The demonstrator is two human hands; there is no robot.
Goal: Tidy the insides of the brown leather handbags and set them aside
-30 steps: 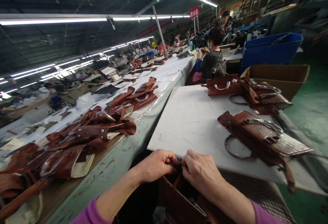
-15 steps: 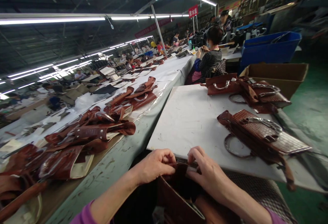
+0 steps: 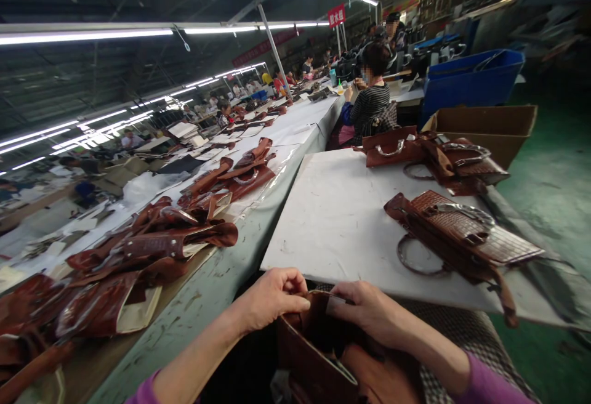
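A brown leather handbag point(image 3: 314, 355) rests in my lap, its mouth gaping towards me. My left hand point(image 3: 281, 296) pinches the upper left edge of the bag between thumb and fingers. On the opposite side, my right hand point(image 3: 364, 308) grips the rim, with the thumb inside and the fingers over the outside. A small pale patch shows by the right thumb; what it is I cannot make out. The bag's lower part runs out of the picture at the bottom.
A white-topped table point(image 3: 318, 213) stands ahead, bearing a crocodile-patterned brown handbag point(image 3: 462, 231) and more bags behind it. Along the left, a long bench point(image 3: 217, 293) carries several brown bags point(image 3: 157, 247). A co-worker point(image 3: 369, 102) sits beyond, near a cardboard box point(image 3: 484, 127) and a blue bin point(image 3: 471, 84).
My right hand has turned and lowered, its fingers closing flatter over the bag's rim. The left hand keeps its pinch. The whole view has shifted slightly.
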